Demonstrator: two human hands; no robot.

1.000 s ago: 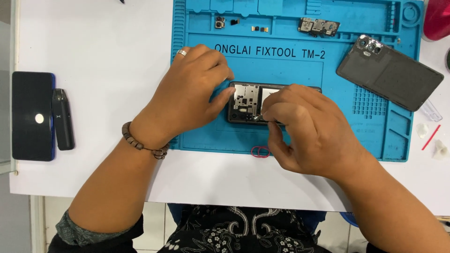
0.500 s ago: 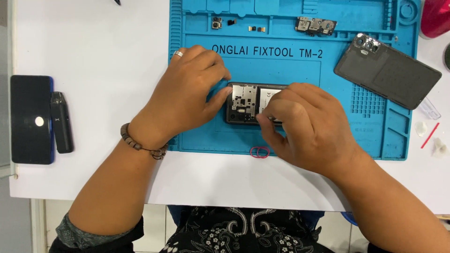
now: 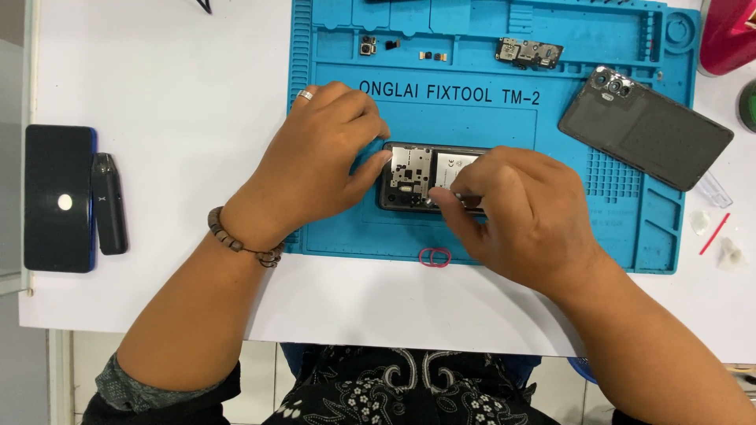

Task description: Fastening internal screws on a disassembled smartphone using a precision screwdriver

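1. White counter (image 3: pixel 157 94) fills the frame, with a blue silicone repair mat (image 3: pixel 614 236) lying across its upper middle and right.
2. An opened black smartphone with its back removed (image 3: pixel 417 177) lies flat at the mat's centre, metal shields and a white label exposed.
3. The left hand (image 3: pixel 315 169), wearing a ring and a beaded bracelet, rests on the phone's left end; its fingers (image 3: pixel 370 161) curl loosely over the edge, pressing rather than gripping.
4. The right hand (image 3: pixel 528 216) covers the phone's right half, fingers (image 3: pixel 457 189) pinched together on the exposed inside; whether they hold anything small I cannot tell.
5. A dark grey detached back cover with camera bump (image 3: pixel 646 130) lies tilted on the mat's upper right.
6. Small circuit parts (image 3: pixel 529 52) sit in the mat's top trays.
7. A red rubber band (image 3: pixel 435 256) lies at the mat's lower edge.
8. At the far left, a black phone with a lit spot (image 3: pixel 59 197) lies beside a slim black pod device (image 3: pixel 109 203).
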